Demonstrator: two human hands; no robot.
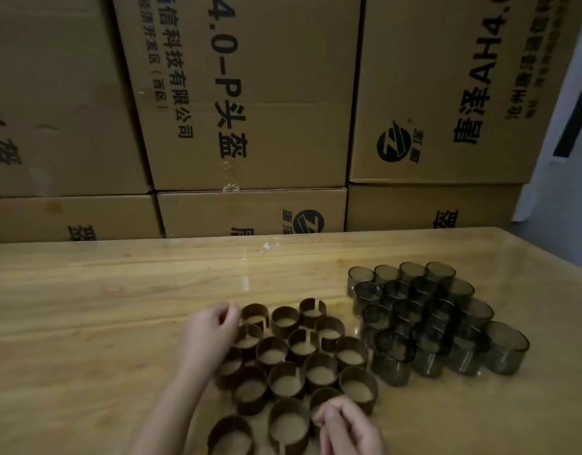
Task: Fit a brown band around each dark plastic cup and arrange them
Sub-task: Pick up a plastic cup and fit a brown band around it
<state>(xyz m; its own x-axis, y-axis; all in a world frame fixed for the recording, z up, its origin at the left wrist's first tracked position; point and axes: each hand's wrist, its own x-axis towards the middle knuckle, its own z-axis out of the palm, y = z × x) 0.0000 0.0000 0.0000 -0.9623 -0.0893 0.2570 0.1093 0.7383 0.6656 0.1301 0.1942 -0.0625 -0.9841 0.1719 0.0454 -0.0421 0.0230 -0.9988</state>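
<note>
Left hand: forearm stretched forward, fingers curled beside the far-left bands; grip cannot be told.
Right hand: low, fingers curled over a near band's rim; grip cannot be told.
Bands: brown, clustered upright on table.
Cups: dark, grouped just right of the bands.

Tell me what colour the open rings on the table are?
The round split bands are dark brown, seen in the head view.

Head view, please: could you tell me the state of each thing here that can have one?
Brown bands: standing on edge, clustered, no cups inside.
Dark cups: upright, packed together, no bands on.
Left hand: fingers curled beside a far band; grip unclear.
Right hand: fingers curled over a near band; grip unclear.
Cardboard boxes: closed, stacked.
</note>
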